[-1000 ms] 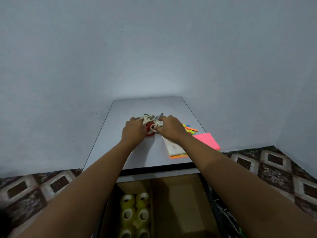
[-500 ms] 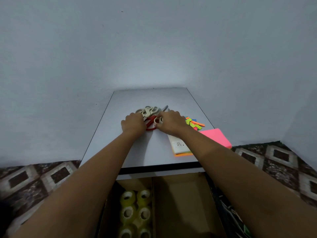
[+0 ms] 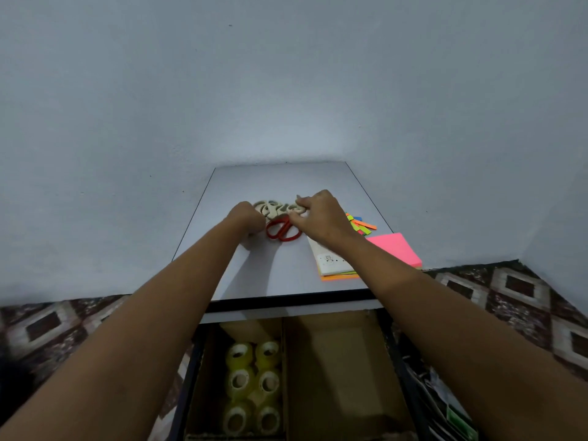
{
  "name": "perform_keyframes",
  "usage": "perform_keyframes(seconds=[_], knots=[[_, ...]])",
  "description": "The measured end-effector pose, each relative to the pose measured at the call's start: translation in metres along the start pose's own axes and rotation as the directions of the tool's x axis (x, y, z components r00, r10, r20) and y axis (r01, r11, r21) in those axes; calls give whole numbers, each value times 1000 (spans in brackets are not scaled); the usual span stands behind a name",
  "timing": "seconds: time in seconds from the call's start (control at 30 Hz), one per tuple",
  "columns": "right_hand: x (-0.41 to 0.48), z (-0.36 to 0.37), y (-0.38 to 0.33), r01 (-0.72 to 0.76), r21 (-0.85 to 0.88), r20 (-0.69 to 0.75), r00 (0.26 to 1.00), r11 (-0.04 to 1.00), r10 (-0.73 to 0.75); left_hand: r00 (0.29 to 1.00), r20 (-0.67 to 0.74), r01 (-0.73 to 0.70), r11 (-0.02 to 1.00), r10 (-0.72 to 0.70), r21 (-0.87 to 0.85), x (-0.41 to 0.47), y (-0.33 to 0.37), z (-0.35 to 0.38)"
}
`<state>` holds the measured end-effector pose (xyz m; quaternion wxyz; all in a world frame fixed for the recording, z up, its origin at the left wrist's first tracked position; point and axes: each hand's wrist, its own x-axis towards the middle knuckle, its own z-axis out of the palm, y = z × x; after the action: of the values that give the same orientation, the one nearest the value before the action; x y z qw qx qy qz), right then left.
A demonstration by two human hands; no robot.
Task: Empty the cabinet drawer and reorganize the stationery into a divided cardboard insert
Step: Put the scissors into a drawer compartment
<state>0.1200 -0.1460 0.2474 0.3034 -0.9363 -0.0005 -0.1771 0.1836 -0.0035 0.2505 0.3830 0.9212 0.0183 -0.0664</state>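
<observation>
Easily snagged here, with right hand (image 3: 319,218) pinching the cream scissors (image 3: 270,207), left hand (image 3: 246,218) curled, hold untellable, and red scissors (image 3: 283,233) overlapping between both, apt to drag along.

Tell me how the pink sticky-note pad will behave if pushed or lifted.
The pink sticky-note pad lies flat as a thick block, so it should slide, not roll or tip. Being stacked paper, it is probably light and keeps its shape when lifted. It sits at the right edge of the cabinet top; a rightward push might drop it.
</observation>
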Motion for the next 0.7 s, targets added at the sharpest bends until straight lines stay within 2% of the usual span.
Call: perform_keyframes(seconds=[0.13,0.3,0.5,0.7], knots=[[-14,-7,-6,35,39,-30,999,999,-33,987,81,158,923,-138,-350,-9,0,-9],[-38,-16,-11,72,83,-109,992,994,-63,980,123,198,724,-157,-661,-36,-5,-19],[-85,-24,-17,162,141,-191,972,977,-134,980,183,199,522,-82,-829,-104,-25,-19],[-154,-22,-13,216,198,-201,964,956,-176,971,238,229,446,-37,-865,-177,-61,-10]])
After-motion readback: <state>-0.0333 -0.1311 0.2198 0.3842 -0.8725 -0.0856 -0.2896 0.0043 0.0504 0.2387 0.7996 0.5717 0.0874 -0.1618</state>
